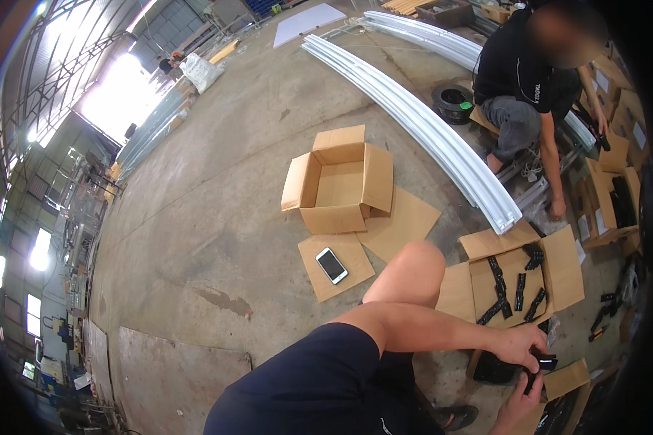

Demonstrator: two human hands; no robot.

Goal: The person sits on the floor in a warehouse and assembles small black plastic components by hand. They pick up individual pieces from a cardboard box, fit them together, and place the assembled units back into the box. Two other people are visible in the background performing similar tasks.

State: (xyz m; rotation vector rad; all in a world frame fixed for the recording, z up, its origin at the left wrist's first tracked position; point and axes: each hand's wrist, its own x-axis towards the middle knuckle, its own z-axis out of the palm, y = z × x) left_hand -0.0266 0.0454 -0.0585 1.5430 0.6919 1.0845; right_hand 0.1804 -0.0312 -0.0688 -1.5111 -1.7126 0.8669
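Observation:
At the lower right, my left hand [519, 344] reaches across from the left with its fingers closed on a small black part [549, 362]. Below it my right hand [521, 400] comes up from the lower edge, fingers bent round the same black part. The part's exact kind is hard to make out. Just beyond my hands stands an open cardboard box [564, 262] holding several black jointed pieces [520, 291]. Close under my left hand is a smaller box with black contents [492, 370]. Another open carton [567, 380] with dark pieces sits beside my right hand.
An open box [377, 177] stands ahead on cardboard sheets, with a white phone [331, 265] on one. Long white metal profiles [421, 130] lie across the concrete floor. A co-worker [522, 80] crouches at the upper right near a black coil [453, 101] and more cartons [608, 203].

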